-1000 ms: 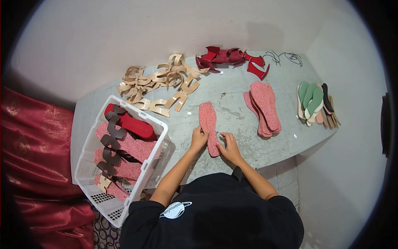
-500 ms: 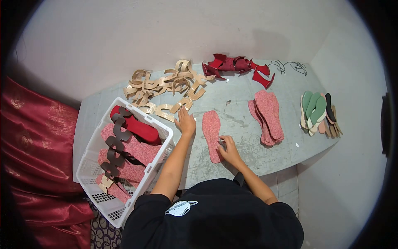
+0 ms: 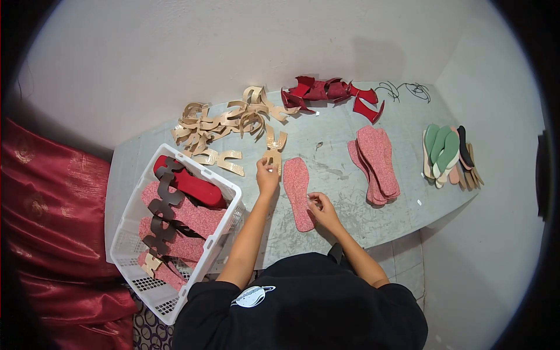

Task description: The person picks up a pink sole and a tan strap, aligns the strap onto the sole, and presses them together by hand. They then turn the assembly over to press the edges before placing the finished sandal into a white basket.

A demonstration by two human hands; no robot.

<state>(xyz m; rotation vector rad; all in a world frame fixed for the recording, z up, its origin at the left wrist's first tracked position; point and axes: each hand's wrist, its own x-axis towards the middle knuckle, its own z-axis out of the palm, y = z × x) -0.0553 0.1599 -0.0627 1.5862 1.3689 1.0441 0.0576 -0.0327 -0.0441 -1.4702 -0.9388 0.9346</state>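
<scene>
My left hand (image 3: 268, 179) is closed on the near end of a beige sandal upper (image 3: 274, 142), an X-shaped strap piece with a shiny surface. Just right of it, a single pink speckled insole (image 3: 298, 192) lies flat on the table. My right hand (image 3: 324, 211) rests at the insole's right edge, fingers curled in a pinch; what they hold, if anything, is too small to make out. A loose pile of similar beige uppers (image 3: 201, 125) lies beyond my left hand.
A white plastic basket (image 3: 213, 256) on the left holds pink insoles, dark brown straps and a red sole. Stacked pink insoles (image 3: 378, 163) lie to the right. Farther right are green and beige soles (image 3: 443, 153). Red uppers (image 3: 326, 90) and black cord (image 3: 408, 90) lie along the back.
My left hand has drawn a beige upper out of the pile, bringing it right, near the insole. My right hand stays by the insole's edge.
</scene>
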